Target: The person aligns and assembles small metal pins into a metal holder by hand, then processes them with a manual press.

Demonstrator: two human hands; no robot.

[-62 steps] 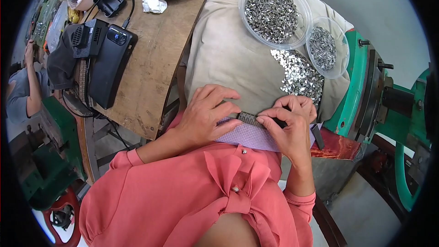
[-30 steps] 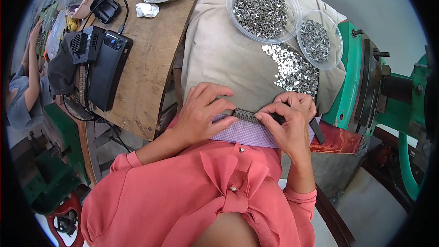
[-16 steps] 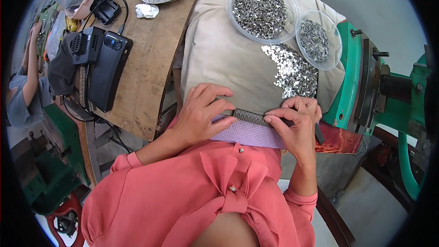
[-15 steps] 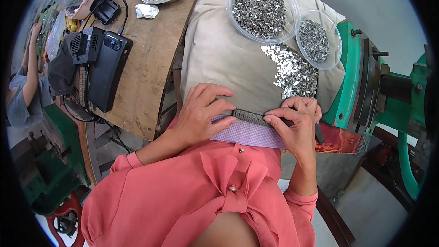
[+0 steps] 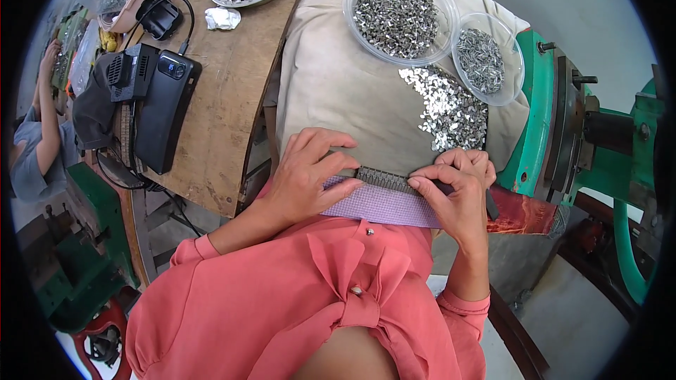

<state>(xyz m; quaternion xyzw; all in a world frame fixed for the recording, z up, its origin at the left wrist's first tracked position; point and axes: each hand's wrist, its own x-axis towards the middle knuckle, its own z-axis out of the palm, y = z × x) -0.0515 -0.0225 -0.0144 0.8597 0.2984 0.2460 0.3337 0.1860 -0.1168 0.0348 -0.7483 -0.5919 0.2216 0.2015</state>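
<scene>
A dark, slotted metal strip (image 5: 384, 179) lies crosswise in front of me, on the near edge of a purple woven pad (image 5: 380, 204). My left hand (image 5: 304, 174) grips its left end, with thumb and index finger around it and the other fingers curved above. At the right end, the thumb and bent fingers of my right hand (image 5: 456, 181) pinch the strip; any small piece between those fingertips is hidden. Just beyond my right hand, a loose heap of small shiny metal pieces (image 5: 451, 109) is spread on a beige cloth (image 5: 331, 77).
A large clear tub (image 5: 451, 17) and a smaller one (image 5: 520, 67), both with metal bits, stand at the back. Green machinery (image 5: 536, 105) borders the right. The wooden table (image 5: 225, 109) at left bears a black power bank (image 5: 165, 112) and a metal dish (image 5: 266, 1). A co-worker's arm (image 5: 48, 109) shows far left.
Both my hands keep nearly the same grip and place on the strip. The whole view has shifted very slightly. At far left the co-worker's arm has moved a little.
</scene>
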